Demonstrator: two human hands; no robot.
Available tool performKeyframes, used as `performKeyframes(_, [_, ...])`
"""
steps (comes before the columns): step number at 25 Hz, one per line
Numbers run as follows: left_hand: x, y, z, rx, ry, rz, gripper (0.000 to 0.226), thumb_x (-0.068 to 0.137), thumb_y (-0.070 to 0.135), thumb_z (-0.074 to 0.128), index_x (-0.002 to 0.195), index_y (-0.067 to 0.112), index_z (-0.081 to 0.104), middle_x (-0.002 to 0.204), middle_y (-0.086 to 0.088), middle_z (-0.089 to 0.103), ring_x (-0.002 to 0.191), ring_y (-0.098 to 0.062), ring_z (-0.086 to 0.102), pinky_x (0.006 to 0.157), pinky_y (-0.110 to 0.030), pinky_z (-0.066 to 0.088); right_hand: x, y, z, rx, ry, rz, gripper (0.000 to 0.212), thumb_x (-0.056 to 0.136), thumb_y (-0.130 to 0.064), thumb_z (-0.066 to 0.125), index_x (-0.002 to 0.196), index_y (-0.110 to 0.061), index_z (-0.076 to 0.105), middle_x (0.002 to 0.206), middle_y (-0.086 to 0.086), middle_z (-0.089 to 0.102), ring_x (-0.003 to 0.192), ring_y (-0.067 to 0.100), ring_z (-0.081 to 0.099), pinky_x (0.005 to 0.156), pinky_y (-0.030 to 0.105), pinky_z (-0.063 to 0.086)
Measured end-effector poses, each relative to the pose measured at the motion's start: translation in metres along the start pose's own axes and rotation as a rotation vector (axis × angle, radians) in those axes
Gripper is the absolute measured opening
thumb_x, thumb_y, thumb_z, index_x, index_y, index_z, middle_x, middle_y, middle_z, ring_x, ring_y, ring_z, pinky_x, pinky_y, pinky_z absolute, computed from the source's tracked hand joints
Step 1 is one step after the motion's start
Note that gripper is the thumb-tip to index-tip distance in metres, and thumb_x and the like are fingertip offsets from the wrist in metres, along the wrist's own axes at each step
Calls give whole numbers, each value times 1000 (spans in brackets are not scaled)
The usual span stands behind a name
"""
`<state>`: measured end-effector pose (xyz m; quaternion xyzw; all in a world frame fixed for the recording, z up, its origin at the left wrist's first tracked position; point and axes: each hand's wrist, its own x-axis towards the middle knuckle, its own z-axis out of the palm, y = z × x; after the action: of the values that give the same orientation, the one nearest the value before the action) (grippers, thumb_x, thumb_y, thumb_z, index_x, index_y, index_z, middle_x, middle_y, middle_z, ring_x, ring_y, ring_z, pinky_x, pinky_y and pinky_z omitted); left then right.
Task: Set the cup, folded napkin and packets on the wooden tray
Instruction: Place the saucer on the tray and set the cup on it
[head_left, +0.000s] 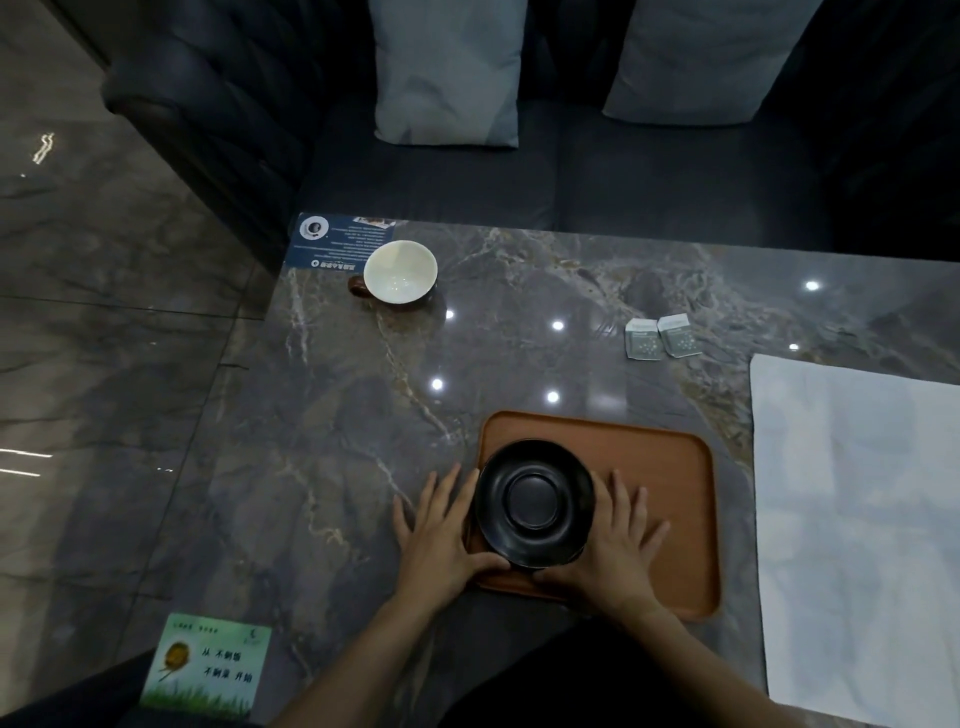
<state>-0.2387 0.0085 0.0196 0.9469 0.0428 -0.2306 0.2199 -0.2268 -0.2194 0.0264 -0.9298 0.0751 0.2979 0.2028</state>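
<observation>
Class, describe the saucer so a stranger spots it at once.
On the marble table lies a brown tray. At its left end, between left hand and right hand, is the saucer: the only black dish; the cup is white inside.

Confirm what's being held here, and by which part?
Black saucer, by its rim: left hand at the left side, right hand at the right, thumbs on the near edge, fingers straight. Cannot tell if it's off the tray.

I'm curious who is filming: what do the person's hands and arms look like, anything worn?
The left hand and right hand are bare: no gloves, rings or watch visible. The left forearm and right forearm are bare too, no sleeve in view.
</observation>
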Motion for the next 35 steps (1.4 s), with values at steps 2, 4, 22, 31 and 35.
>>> performKeyframes(2, [1,0,0,31,4,-2,116,53,88,50,147,50,-7,162,15,1,143,-4,-17,111,-56,-17,0,-2,1,-5,-11,12,147,36,-84,66,146,-36,-19,160,-5,-20,144,31,-27,109,68,-12])
performKeyframes(4, [0,-1,0,58,8,2,116,54,90,47,148,47,-5,162,15,3,143,-4,-17,111,-56,-18,1,-1,0,5,-27,17,147,36,-81,69,144,-40,-22,160,-6,-20,144,31,-27,110,67,-11])
performKeyframes(22, [-1,-9,0,113,21,34,112,57,94,36,148,46,-6,161,18,4,143,-2,-12,110,-60,-12,-6,15,-9,20,-41,-43,130,52,-75,71,142,-56,-20,158,-17,-27,143,20,-33,108,69,-13])
performKeyframes(31, [0,-8,0,92,23,32,111,58,94,37,148,46,-6,162,17,5,141,0,-15,110,-61,-11,-1,17,-9,3,-36,-48,131,48,-81,67,140,-58,-23,158,-18,-27,144,20,-31,108,72,-9])
performKeyframes(35, [0,-9,-1,90,15,30,111,59,93,38,148,47,-8,161,18,4,140,0,-15,111,-61,-11,0,18,-7,-15,-24,-49,130,48,-82,65,141,-57,-23,158,-18,-27,144,20,-31,108,72,-9])
